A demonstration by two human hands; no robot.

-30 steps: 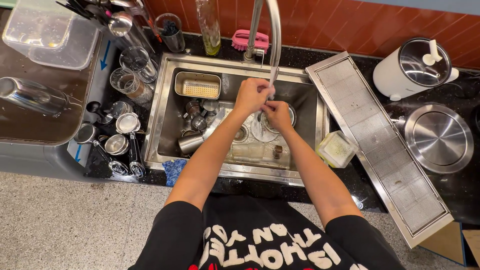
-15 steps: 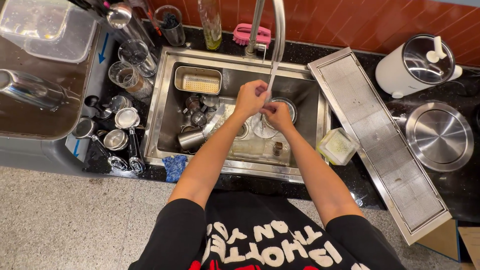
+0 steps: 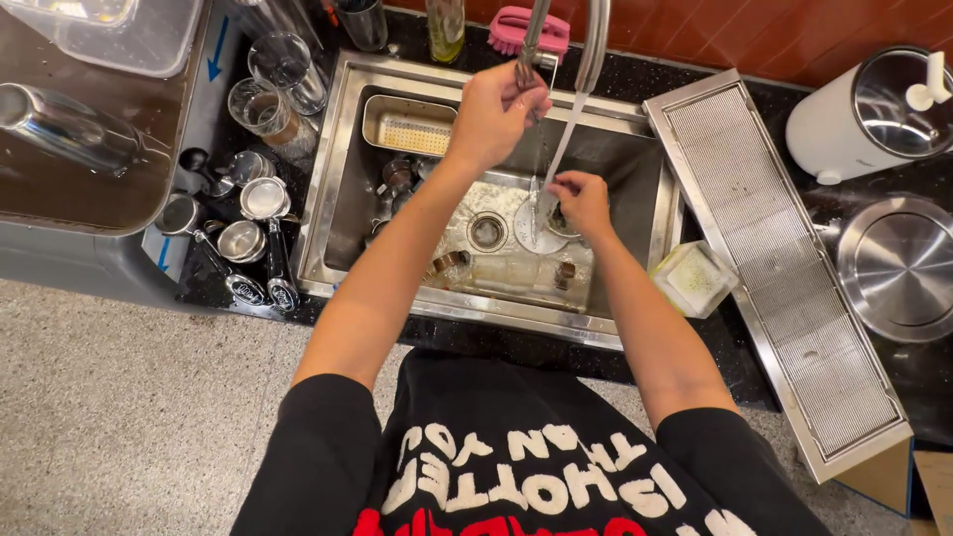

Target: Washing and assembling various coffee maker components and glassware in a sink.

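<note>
I have my left hand raised at the faucet, fingers curled round its handle at the back rim of the sink. My right hand is lower, down in the basin, pinching a small round piece; what the piece is I cannot tell, it is too small and wet. A thin stream of water slants from the spout down to the right hand, so the piece lies straight under the stream and just below and right of my left hand. The right hand is plainly the nearer one to it.

A round glass dish lies touching the piece on its left, with the drain just beside that. Cups and metal bits crowd the basin's left half; a steel tray sits in the back left corner. Open room in the basin is to the right of the right hand.

On the worktop, portafilters and glasses stand left of the sink, a long drip grate lies along its right, and a small tub sits between grate and sink rim.
</note>
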